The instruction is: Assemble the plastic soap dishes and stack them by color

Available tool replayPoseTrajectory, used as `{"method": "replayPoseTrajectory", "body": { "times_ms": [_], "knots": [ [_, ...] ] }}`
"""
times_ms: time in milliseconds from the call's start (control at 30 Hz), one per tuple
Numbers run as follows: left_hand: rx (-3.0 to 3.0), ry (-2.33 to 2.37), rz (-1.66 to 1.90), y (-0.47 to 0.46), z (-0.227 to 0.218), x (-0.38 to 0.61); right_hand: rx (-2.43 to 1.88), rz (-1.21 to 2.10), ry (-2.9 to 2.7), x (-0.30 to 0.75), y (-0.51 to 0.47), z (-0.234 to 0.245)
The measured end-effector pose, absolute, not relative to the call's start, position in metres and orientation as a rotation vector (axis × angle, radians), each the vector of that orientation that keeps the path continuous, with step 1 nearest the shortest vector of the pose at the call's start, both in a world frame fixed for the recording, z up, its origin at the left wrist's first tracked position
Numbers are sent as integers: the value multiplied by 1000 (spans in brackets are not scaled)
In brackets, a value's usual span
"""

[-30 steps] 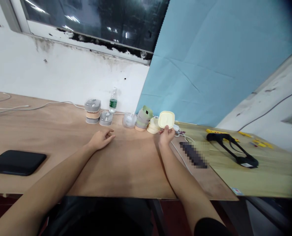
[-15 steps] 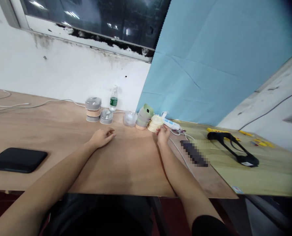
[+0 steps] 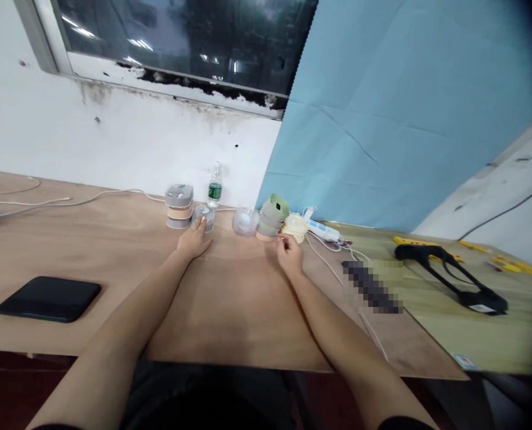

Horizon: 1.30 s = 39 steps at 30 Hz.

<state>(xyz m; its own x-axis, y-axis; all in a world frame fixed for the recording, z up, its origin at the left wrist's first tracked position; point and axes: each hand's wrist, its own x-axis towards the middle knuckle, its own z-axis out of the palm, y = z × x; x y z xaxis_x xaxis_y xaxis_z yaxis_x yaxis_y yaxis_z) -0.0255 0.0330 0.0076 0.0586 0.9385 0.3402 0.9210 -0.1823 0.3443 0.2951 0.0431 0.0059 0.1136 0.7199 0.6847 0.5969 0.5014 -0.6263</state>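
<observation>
On the far tabletop [image 3: 239,298], our left hand [image 3: 193,242] is spread at the small grey plastic box [image 3: 210,222]; our right hand [image 3: 289,254] bends beside the green, grey and peach plastic stack [image 3: 271,220] and pale yellow plastic pile [image 3: 296,224]. We should go gently so nothing tips. Fingers hide bits, so we cannot tell if the right hand holds anything

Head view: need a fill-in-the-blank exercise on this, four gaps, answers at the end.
1. The hand at the small grey container is the person's ____ hand.
2. In the picture, the pale yellow pile stands just to the ____ of the green-topped stack.
3. The label on the bottle is ____.
4. The sheet beside the window is ____.

Missing words: left; right; green; blue.
</observation>
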Motion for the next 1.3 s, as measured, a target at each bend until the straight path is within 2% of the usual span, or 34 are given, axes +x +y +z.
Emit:
{"method": "replayPoseTrajectory", "body": {
  "times_ms": [200, 333, 433, 567, 800, 1000, 1300],
  "knots": [
    [2491, 1699, 730, 0, 14, -13, -1103, 115, -1786, 278, 31, 7],
    [2753, 1346, 953, -24, 24, 10, -1058, 74, -1907, 278, 28, 9],
    [2631, 1486, 1189, -27, 28, 18, -1011, 103, -2066, 276, 24, 13],
    [2389, 1691, 1294, -20, 29, 13, -908, 234, -2302, 263, 14, 20],
    [2084, 1604, 1499, -18, 25, 8, -724, 364, -2500, 233, 3, 23],
    [2347, 1377, 1307, -27, 23, 15, -779, 467, -2398, 237, 4, 18],
    [2274, 1452, 1184, -20, 19, 7, -930, 988, -1694, 243, 28, 1]
  ]
}}
